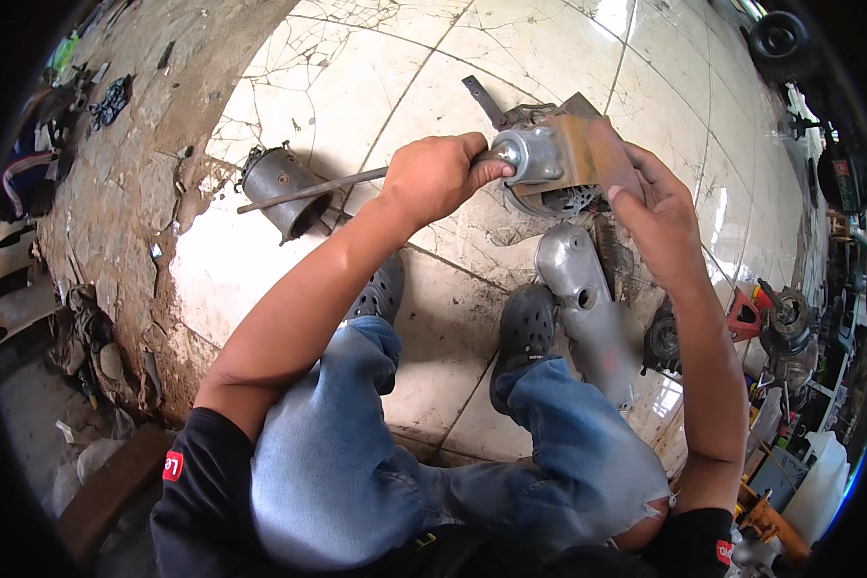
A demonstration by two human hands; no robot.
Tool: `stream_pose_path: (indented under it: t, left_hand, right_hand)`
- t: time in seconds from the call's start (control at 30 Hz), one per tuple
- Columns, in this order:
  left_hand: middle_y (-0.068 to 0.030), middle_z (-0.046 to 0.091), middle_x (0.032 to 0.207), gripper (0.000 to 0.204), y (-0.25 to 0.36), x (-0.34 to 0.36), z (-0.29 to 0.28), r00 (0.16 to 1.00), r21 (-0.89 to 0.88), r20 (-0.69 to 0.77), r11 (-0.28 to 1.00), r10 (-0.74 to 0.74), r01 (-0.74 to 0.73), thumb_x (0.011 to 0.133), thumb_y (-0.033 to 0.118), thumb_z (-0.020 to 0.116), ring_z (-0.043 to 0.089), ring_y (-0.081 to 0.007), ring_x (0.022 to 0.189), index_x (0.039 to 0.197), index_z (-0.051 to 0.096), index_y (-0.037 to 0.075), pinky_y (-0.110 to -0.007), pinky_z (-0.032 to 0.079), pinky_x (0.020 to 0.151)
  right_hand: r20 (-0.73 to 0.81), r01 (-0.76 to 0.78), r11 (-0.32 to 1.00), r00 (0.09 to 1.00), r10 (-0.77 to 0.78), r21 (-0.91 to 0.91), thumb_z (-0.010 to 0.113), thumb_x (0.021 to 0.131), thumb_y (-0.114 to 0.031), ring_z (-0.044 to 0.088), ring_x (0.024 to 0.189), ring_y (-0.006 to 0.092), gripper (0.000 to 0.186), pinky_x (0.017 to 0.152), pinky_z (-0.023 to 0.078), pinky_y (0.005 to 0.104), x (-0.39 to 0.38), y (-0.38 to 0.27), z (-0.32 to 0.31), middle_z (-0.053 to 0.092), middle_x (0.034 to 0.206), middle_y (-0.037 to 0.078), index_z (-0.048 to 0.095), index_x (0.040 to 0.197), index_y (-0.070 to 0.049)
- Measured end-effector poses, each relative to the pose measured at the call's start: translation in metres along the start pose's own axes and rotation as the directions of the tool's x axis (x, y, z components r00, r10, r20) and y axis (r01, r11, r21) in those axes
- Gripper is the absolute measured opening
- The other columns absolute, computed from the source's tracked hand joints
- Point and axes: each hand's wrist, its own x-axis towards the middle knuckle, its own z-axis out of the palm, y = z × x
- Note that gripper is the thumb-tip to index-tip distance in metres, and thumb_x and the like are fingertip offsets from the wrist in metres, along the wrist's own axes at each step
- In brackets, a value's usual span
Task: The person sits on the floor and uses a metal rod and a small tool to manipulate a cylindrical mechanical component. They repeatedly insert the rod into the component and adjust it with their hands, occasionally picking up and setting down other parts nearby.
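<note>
My left hand (433,178) is closed round a long thin metal rod (318,189), which points left over a dark cylinder. Its thumb lies against a silver rounded metal housing (530,156), at the rod's other end. With fingers and thumb, my right hand (660,207) grips a bent brown sheet (592,149) that looks like sandpaper. The sheet lies along the housing's right side; whether it presses on it I cannot tell. Beneath both is a round metal part with slots (568,200), partly hidden by the sheet and the housing.
An open dark metal cylinder (284,183) lies on the cracked tile floor (395,58) at left. A long silver cover (573,270) lies beside my right shoe (527,332). A flat dark bar (484,101) sticks out behind the housing. Several machine parts crowd the right edge.
</note>
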Motion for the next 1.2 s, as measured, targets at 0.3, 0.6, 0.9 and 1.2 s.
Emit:
stream_pose_path:
  t: [0.3,0.6,0.9,1.2]
  left_hand:
    - [-0.0107,0.067,0.072,0.052,-0.002,-0.002,0.007,0.997,-0.007,-0.063,0.999,0.033,-0.033,0.089,0.062,0.054,0.067,-0.0338,0.074,0.088,0.064,0.010,-0.045,0.052,0.063]
    - [-0.0159,0.063,0.069,0.047,-0.003,-0.004,0.008,0.995,-0.068,-0.100,0.997,0.022,-0.028,0.086,0.055,0.064,0.063,-0.0391,0.071,0.086,0.063,0.008,-0.046,0.049,0.062]
    - [-0.0168,0.064,0.072,0.048,0.001,-0.004,0.003,0.997,-0.073,-0.078,0.997,-0.006,0.001,0.086,0.054,0.065,0.063,-0.0390,0.073,0.091,0.065,0.007,-0.045,0.050,0.063]
    - [-0.0169,0.064,0.072,0.046,0.001,-0.004,0.005,0.995,-0.092,-0.097,0.996,-0.003,-0.006,0.086,0.052,0.067,0.063,-0.0389,0.072,0.091,0.065,0.007,-0.045,0.050,0.062]
  right_hand:
    - [0.172,0.405,0.748,0.912,-0.374,-0.526,0.052,0.081,-0.006,0.065,0.106,0.0353,0.050,0.090,0.052,0.0417,0.032,-0.001,0.058,0.063,0.124,0.018,0.058,0.131,-0.007]
    - [0.229,0.391,0.727,0.920,-0.317,-0.565,0.050,0.082,-0.003,0.065,0.102,0.0369,0.051,0.088,0.052,0.0429,0.023,0.003,0.055,0.063,0.124,0.017,0.059,0.131,-0.011]
    - [0.124,0.282,0.776,0.958,-0.258,-0.564,0.051,0.085,-0.001,0.065,0.106,0.0375,0.046,0.087,0.052,0.0413,0.019,-0.004,0.022,0.062,0.128,0.020,0.060,0.129,-0.007]
    - [0.220,0.311,0.675,0.950,-0.220,-0.669,0.063,0.087,-0.013,0.065,0.101,0.0382,0.026,0.084,0.051,0.0430,0.033,-0.014,0.036,0.067,0.117,0.016,0.065,0.112,-0.006]
